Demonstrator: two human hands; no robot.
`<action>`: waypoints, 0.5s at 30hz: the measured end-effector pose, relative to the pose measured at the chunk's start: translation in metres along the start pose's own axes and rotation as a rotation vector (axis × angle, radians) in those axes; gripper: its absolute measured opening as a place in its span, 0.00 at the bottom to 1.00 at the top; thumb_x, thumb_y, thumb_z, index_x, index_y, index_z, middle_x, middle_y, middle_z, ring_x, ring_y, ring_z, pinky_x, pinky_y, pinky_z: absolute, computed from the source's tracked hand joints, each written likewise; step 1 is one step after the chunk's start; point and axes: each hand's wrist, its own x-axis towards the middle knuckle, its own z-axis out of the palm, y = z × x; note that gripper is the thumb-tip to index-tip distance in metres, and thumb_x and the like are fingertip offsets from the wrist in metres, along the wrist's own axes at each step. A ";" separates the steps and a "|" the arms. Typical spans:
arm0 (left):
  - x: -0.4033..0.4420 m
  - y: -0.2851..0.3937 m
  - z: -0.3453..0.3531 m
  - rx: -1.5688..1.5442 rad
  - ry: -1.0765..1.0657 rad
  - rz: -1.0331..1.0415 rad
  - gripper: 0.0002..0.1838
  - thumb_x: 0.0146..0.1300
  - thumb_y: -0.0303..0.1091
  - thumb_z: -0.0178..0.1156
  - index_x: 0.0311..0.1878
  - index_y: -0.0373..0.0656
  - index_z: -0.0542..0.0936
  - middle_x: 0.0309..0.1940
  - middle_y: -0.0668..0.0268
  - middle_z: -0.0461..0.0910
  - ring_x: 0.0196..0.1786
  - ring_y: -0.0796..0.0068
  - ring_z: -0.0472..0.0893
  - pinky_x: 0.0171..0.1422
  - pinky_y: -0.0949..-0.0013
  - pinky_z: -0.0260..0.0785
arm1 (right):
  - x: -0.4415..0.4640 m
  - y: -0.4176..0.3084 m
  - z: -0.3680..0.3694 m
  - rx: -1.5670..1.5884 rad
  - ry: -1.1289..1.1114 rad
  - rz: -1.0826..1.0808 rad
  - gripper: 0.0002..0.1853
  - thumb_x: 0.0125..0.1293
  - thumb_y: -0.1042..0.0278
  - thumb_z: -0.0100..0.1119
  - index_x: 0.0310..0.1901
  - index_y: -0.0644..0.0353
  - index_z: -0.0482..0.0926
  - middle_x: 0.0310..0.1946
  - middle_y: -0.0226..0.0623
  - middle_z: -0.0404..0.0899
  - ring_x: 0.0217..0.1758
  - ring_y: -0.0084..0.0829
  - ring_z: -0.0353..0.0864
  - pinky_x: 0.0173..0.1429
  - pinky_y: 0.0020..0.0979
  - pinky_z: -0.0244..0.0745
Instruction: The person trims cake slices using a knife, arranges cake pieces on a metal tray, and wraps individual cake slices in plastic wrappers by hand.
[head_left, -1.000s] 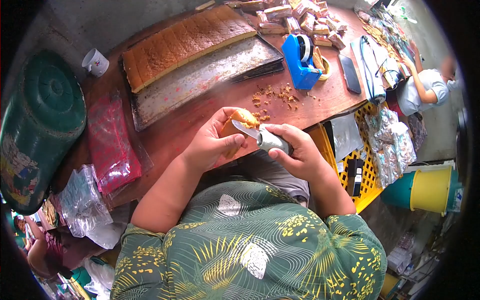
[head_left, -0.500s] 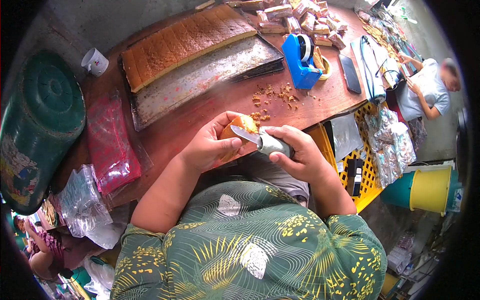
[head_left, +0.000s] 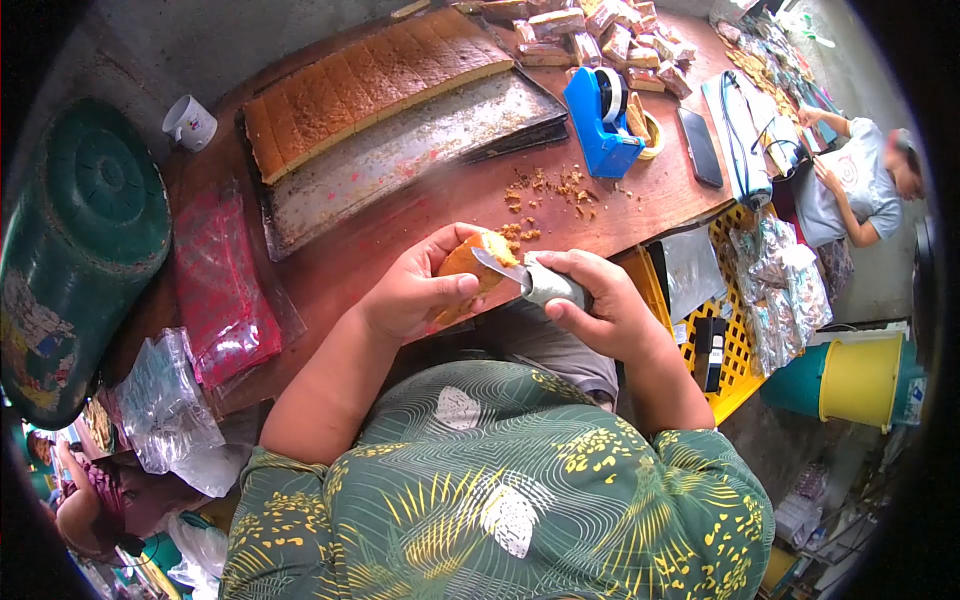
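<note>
My left hand (head_left: 420,283) is closed around a piece of cake (head_left: 467,268), brown outside with a yellow cut end. In my right hand (head_left: 595,298) is a knife (head_left: 503,266) with a thick grey-wrapped handle. Its blade lies against the yellow end of the piece. Beyond my hands, crumbs (head_left: 550,192) are scattered on the wooden table (head_left: 400,232). A sheet of cake (head_left: 370,85), scored into slices, rests on the back part of a worn metal tray (head_left: 390,160).
A blue tape dispenser (head_left: 603,130) and a phone (head_left: 699,148) sit at the right, with wrapped cakes (head_left: 610,40) behind. A white mug (head_left: 190,124), red plastic bags (head_left: 222,280) and a green tub (head_left: 85,240) are leftward. Beside the table is a yellow crate (head_left: 735,385); a person (head_left: 860,180) works farther right.
The knife has shifted slightly to the right, and its blade has turned on the cake's cut end. The piece of cake is tilted a little differently in my left hand.
</note>
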 end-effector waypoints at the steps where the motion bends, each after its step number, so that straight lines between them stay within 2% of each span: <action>1: -0.001 0.001 0.002 0.003 0.014 0.000 0.30 0.65 0.32 0.74 0.67 0.40 0.72 0.60 0.58 0.81 0.62 0.69 0.83 0.67 0.64 0.78 | -0.001 0.001 -0.001 0.000 -0.001 0.007 0.25 0.68 0.64 0.72 0.64 0.64 0.80 0.55 0.52 0.85 0.57 0.48 0.86 0.62 0.40 0.79; 5: -0.002 0.002 -0.006 0.005 -0.002 -0.018 0.31 0.65 0.33 0.74 0.68 0.40 0.72 0.56 0.61 0.82 0.52 0.74 0.84 0.56 0.69 0.80 | -0.004 0.009 0.000 0.047 0.013 0.058 0.25 0.68 0.65 0.71 0.64 0.64 0.79 0.56 0.52 0.84 0.58 0.44 0.86 0.63 0.38 0.78; 8: -0.001 -0.002 -0.005 -0.014 0.055 -0.008 0.34 0.63 0.32 0.74 0.70 0.44 0.71 0.51 0.61 0.84 0.41 0.72 0.86 0.46 0.67 0.83 | -0.005 0.016 0.000 0.055 0.049 0.065 0.26 0.70 0.64 0.71 0.65 0.66 0.79 0.58 0.50 0.85 0.60 0.40 0.85 0.65 0.36 0.77; 11: 0.000 0.000 -0.006 -0.015 0.029 0.000 0.36 0.63 0.33 0.74 0.73 0.43 0.70 0.50 0.62 0.83 0.41 0.72 0.86 0.45 0.68 0.82 | -0.006 0.023 -0.003 0.101 0.069 0.133 0.26 0.72 0.62 0.69 0.66 0.67 0.78 0.58 0.48 0.85 0.61 0.35 0.84 0.67 0.34 0.75; 12: 0.000 0.001 -0.005 -0.018 0.021 -0.002 0.36 0.64 0.32 0.73 0.73 0.42 0.70 0.52 0.63 0.83 0.43 0.74 0.85 0.47 0.69 0.81 | -0.007 0.022 -0.004 0.191 0.061 0.207 0.26 0.73 0.61 0.69 0.66 0.68 0.78 0.58 0.46 0.85 0.61 0.32 0.82 0.67 0.34 0.75; 15: -0.002 0.003 -0.005 -0.026 0.008 -0.011 0.35 0.66 0.30 0.72 0.74 0.42 0.70 0.55 0.64 0.81 0.48 0.77 0.84 0.50 0.70 0.80 | -0.007 0.026 -0.003 0.273 0.066 0.205 0.26 0.73 0.60 0.69 0.66 0.68 0.78 0.58 0.45 0.85 0.60 0.29 0.82 0.66 0.33 0.75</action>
